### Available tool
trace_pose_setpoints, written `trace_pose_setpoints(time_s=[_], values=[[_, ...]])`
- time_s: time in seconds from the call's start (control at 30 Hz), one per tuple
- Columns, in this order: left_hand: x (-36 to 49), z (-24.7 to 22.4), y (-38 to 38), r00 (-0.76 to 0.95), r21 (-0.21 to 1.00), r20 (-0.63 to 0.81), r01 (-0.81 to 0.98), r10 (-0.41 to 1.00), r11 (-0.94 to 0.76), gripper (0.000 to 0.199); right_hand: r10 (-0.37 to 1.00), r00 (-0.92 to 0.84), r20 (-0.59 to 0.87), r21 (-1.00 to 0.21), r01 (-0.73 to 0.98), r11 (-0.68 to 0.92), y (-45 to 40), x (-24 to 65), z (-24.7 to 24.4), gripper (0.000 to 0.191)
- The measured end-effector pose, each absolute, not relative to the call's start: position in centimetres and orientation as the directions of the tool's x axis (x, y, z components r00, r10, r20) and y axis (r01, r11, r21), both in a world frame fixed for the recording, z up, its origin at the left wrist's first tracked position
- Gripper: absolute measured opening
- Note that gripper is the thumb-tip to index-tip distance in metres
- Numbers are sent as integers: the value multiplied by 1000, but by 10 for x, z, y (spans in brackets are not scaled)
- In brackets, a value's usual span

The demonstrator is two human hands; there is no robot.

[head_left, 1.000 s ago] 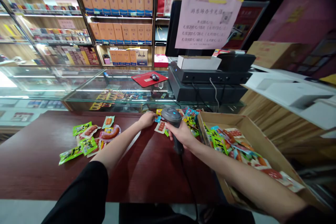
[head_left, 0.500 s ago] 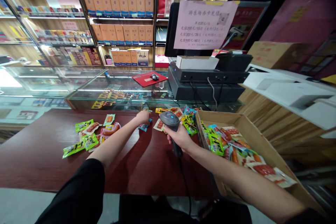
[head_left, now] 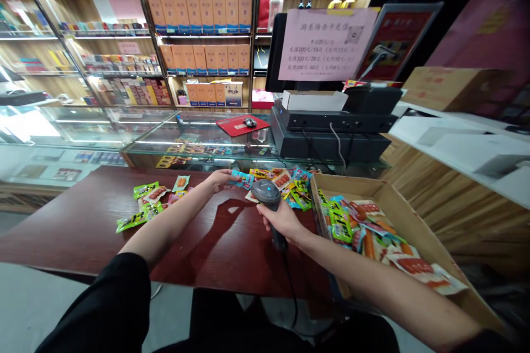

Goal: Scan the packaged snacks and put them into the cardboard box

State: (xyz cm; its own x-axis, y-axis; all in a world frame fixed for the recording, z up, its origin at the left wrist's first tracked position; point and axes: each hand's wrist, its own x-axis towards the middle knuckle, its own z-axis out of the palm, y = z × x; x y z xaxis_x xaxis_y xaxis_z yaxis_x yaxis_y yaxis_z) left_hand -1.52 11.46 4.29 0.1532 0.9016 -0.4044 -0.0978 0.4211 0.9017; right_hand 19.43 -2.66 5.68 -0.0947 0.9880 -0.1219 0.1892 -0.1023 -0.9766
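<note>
My left hand (head_left: 222, 180) pinches a small blue snack packet (head_left: 242, 179) by its left end, lifted above the dark red tabletop. In my right hand (head_left: 282, 219) is a grey barcode scanner (head_left: 266, 193), gripped round its handle, a blue light showing on top. Its head points away from me, close to the blue packet. Behind the scanner lies a pile of colourful snack packets (head_left: 298, 194), partly hidden by it. Further left, a second group of packets (head_left: 144, 212), green ones and sausage packs, is partly covered by my left forearm.
An open cardboard box (head_left: 383, 190) of sausage packets stands at the right of the table (head_left: 199, 253). Beyond are a glass display counter (head_left: 194, 132), a monitor (head_left: 276, 55) with a pink notice, and a red mouse pad (head_left: 232, 126). The scanner's cable hangs toward me.
My left hand has raised the blue packet off the table and turned it toward the scanner. The scanner stays nearly in place. The whole view has shifted slightly.
</note>
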Motion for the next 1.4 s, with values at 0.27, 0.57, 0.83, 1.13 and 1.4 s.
trace_pose_setpoints(time_s=[0.27,0.57,0.83,1.13,1.4], values=[[-16,49,104,180,908,-364,-152,914,391,41,992,-80,-97,-984,154,-84,-30,196,61,21],[-10,47,104,209,908,-365,-135,907,396,43,992,-72,-106,-980,176,-92,-28,199,59,22],[-8,53,101,204,900,-387,-130,899,416,38,992,-76,-103,-979,182,-88,-28,201,64,23],[28,67,102,288,889,-414,-79,864,452,34,996,23,-83,-994,73,-85,-37,231,79,25],[133,88,97,532,889,-376,-23,759,457,31,975,211,-76,-997,-46,-68,-74,291,99,27]])
